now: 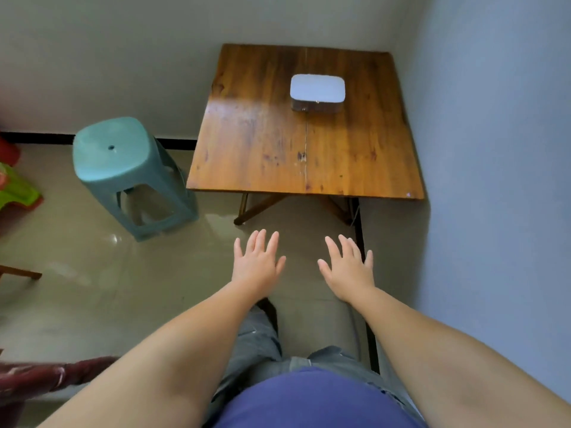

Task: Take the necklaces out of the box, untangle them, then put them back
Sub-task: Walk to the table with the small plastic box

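A small box with a pale rounded lid and brown sides sits shut on the far right part of a wooden table. No necklace shows; the lid hides the inside. My left hand and my right hand are held out palm down over the floor, short of the table's near edge. Both have spread fingers and hold nothing. The box lies well beyond both hands.
A teal plastic stool stands on the tiled floor left of the table. A wall runs close along the table's right side and another behind it. Red and green plastic items sit at the far left.
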Tool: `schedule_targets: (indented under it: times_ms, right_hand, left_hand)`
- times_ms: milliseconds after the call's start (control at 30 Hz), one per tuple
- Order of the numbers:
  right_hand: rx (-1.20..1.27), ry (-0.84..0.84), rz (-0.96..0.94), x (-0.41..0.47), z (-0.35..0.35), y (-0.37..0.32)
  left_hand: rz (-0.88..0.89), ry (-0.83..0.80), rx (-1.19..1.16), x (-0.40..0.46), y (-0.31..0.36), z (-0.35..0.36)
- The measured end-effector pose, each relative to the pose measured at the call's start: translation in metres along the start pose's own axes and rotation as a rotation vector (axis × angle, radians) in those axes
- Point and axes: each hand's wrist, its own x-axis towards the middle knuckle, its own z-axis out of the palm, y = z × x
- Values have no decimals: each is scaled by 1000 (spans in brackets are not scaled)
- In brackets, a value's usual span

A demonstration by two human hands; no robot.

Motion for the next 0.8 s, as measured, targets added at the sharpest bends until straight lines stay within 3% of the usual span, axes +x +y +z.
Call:
schedule_targets:
  times_ms: [300, 533, 633, 800]
  right_hand:
    - [147, 79, 159, 174, -84, -60]
    - [183, 110, 184, 277, -141, -50]
    - [139, 107, 152, 331, -162, -31]
    - [34, 155, -56, 424, -188, -11]
  left_hand:
    - [82, 28, 38, 203, -68, -86]
    - [124, -24, -81, 315, -23, -121]
    - [38, -13, -269, 363, 1, -134]
    - [-245, -32, -800, 443, 22, -163]
